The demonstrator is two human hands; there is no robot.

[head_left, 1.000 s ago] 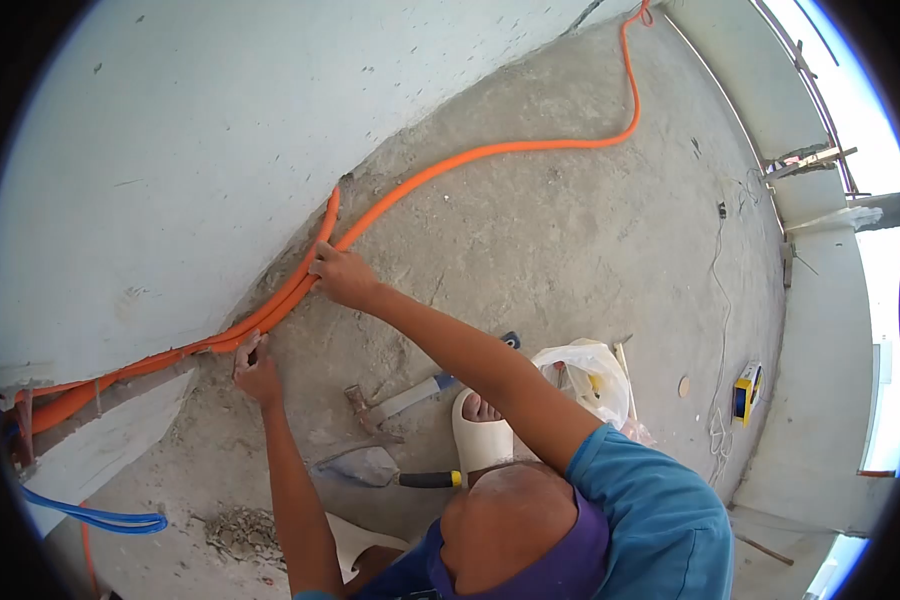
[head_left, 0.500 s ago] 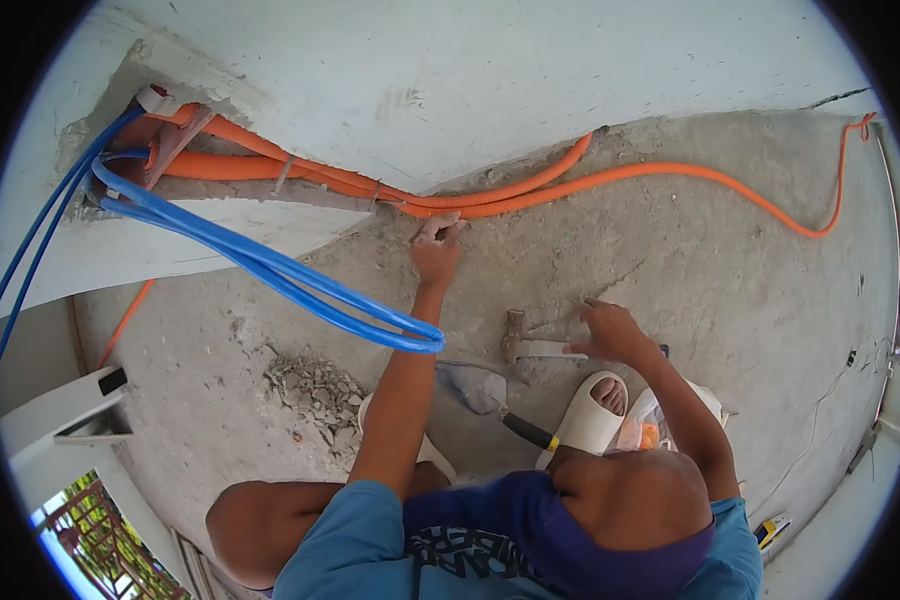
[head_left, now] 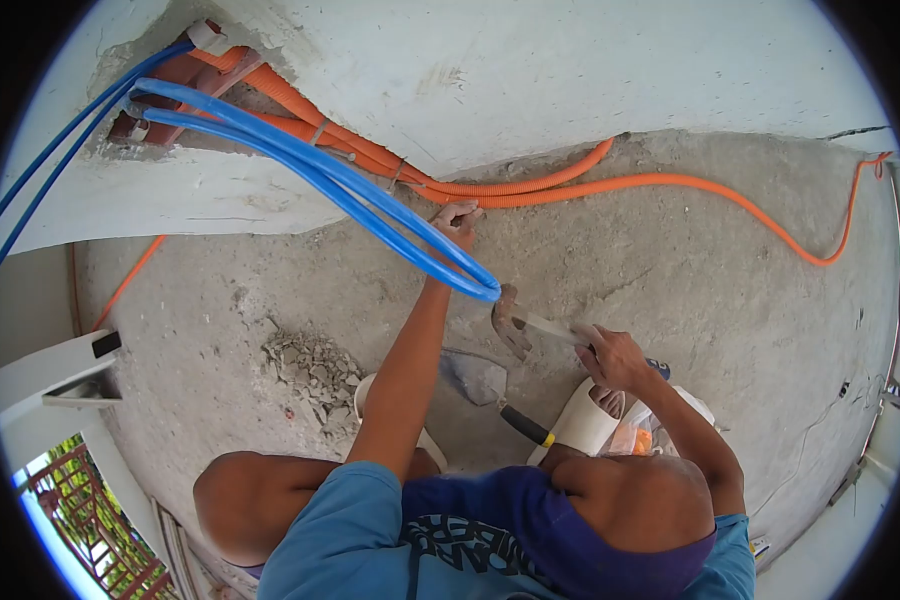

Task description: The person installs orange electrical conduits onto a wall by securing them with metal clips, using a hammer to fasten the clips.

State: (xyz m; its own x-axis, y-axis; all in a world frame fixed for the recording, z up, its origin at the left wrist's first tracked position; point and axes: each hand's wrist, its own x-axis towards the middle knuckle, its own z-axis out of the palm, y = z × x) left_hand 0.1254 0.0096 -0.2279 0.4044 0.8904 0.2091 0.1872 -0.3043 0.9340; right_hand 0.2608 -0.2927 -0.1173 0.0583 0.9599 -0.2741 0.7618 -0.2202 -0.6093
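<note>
My right hand (head_left: 615, 358) is wrapped round the handle of a claw hammer (head_left: 545, 326), whose metal head is lifted toward the left, near the end of a blue cable loop (head_left: 410, 235). My left hand (head_left: 458, 220) reaches forward to the foot of the wall, fingers pinched together against the lower edge of the orange corrugated conduits (head_left: 500, 194). Whatever sits between those fingers is too small to make out. The blue loop hangs across the view over my left wrist. Below the hammer, a trowel (head_left: 480, 380) with a black and yellow handle rests on the floor.
A heap of broken rubble (head_left: 315, 370) lies on the concrete floor to the left. Conduits and blue cables come out of a wall opening (head_left: 160, 110) at upper left. A plastic bag (head_left: 635, 437) lies beside my right sandal (head_left: 585, 420).
My right hand has closed on the hammer, which lay on the floor, and raised its head. My left hand stays pinched at the conduits. The view has shifted somewhat.
</note>
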